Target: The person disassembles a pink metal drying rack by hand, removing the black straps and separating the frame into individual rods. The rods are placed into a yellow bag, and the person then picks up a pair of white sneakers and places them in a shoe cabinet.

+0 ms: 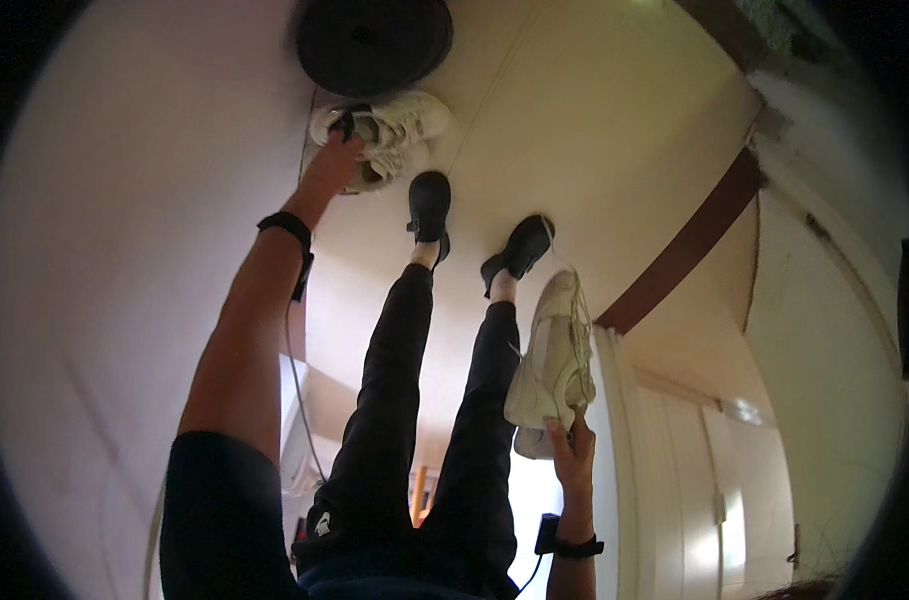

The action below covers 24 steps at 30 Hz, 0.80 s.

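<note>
L hand (337, 155) fingers grip, prob., 1 white sneaker (400, 120) on floor; R hand (573, 447) fingers clamped on pale sneaker (555, 360).

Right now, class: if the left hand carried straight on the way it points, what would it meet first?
The left hand already touches the white sneakers on the floor; beyond them, probably the dark round disc.

White sneakers (390, 125), an off-white sneaker (555, 365), black trousers (395, 400) and black shoes (430, 205).

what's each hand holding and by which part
Right hand holds a pale sneaker by its heel end. Left hand grips a white sneaker on the floor at its opening.
</note>
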Each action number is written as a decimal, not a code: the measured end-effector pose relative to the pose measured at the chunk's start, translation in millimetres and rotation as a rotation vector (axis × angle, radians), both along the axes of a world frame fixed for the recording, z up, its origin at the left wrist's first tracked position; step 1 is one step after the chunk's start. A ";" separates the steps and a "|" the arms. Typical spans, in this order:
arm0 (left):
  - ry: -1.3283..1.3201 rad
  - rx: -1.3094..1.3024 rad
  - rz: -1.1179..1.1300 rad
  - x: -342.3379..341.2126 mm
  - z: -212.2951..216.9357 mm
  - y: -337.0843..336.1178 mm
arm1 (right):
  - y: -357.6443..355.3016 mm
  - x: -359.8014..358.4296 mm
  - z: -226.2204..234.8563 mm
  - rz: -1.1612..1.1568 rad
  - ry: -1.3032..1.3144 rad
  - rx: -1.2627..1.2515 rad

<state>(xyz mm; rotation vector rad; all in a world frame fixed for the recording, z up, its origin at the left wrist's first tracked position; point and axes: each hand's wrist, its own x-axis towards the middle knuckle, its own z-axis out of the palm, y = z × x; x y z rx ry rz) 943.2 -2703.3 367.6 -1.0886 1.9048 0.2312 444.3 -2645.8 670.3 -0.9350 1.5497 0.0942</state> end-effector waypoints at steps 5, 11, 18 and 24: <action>-0.091 0.023 -0.065 27.0 31.1 -34.0 | 15.9 24.1 -27.8 -0.155 -0.133 -0.015; -0.103 -0.148 -0.087 28.9 10.1 -20.4 | -7.3 73.3 -57.9 0.081 -0.078 -0.062; 0.717 -0.152 0.700 -51.2 123.2 -17.2 | -9.9 144.3 -124.3 0.254 -0.196 -0.214; 0.957 0.260 0.535 -168.7 220.7 43.7 | -4.8 161.0 -120.2 0.690 -0.113 -0.261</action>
